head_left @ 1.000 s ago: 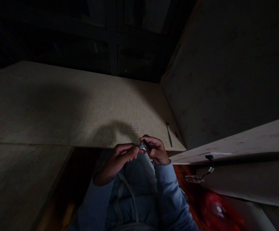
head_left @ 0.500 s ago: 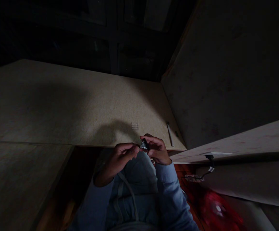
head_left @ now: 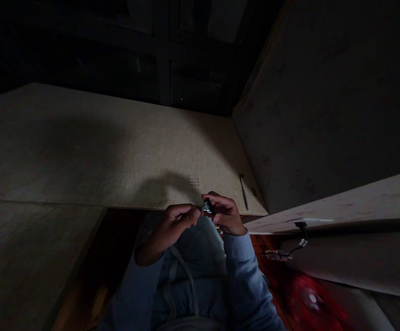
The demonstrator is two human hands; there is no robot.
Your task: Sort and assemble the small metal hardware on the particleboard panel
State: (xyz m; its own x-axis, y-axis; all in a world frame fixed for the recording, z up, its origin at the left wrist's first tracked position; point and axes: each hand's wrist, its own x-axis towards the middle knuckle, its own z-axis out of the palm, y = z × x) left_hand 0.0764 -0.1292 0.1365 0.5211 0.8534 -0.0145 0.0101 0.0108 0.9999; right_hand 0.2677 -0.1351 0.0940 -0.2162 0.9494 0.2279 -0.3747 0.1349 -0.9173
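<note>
My right hand grips a small black object with a shiny silver part, held between thumb and fingers. Its exact kind is too small and dark to tell. From the left, my left hand pinches with thumb and forefinger at the silver end. Whatever lies inside that pinch is hidden by the fingertips. Both hands are over my lap, just off the table's front edge. Beyond them, a short stack of several thin, pale little pieces lies on the table.
The pale table reaches back to a dark window. A pen-like stick and a small dark piece lie near the right wall. Below right are a black plug with a cable and a red translucent bag.
The view has shifted very slightly. Both hands keep their places, and the silver part between them seems slightly turned.
</note>
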